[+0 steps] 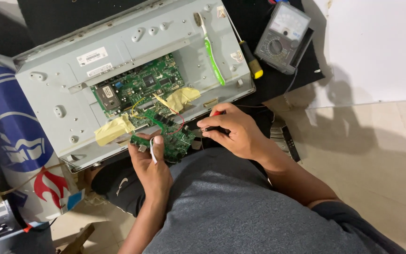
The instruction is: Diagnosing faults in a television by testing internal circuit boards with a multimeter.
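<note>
my left hand [150, 162] pinches the small green board [165, 141] while my right hand [233, 131] grips a red-tipped probe [212, 123]; one slip could bridge contacts.

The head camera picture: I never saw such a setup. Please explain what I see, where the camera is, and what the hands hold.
The camera sits on a person's head and looks down at their lap. No machine works here, only two bare hands. The left hand holds a small green circuit board. The right hand pinches a thin red-and-black tool near it. In front lies an opened grey metal panel with a larger green board, a green toothbrush, a screwdriver and a grey meter.
</note>
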